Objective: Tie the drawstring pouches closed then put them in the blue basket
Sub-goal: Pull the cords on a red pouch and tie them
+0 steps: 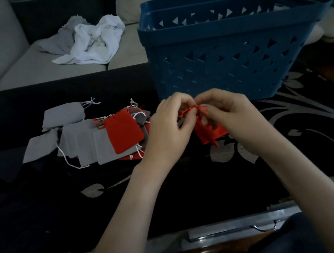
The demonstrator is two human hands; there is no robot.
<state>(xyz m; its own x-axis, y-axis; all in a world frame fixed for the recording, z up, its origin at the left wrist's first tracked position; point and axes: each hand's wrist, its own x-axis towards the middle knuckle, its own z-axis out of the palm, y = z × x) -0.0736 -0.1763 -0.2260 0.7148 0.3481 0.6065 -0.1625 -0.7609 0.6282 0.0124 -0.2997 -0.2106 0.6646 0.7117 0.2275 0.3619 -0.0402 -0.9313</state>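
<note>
Pinching the red drawstring [191, 110] from both sides, I have my left hand [168, 124] and my right hand [228, 115] close together just in front of the blue basket [228, 62]. Each hand has thumb and fingers pressed onto a run of the cord, and the cords cross between them in what looks like a knot being formed. The red pouch [210, 134] hangs below my right hand's fingers, its neck gathered, its body lifted just off the dark patterned counter [191, 187].

I judge this to be the tying step for this pouch: the mouth seems cinched, but whether the knot is pulled tight I cannot tell. The next move calls for drawing both ends apart firmly while keeping the neck bunched, then lifting the pouch over the near rim of the basket, which stands tall right behind my hands.

To my left on the counter lies the pile of pouches [90, 137], grey ones overlapping with another red pouch [124, 132] on top, their white cords loose, so plenty remains. Beyond, a crumpled white cloth [94, 42] sits on the sofa [25, 69].
</note>
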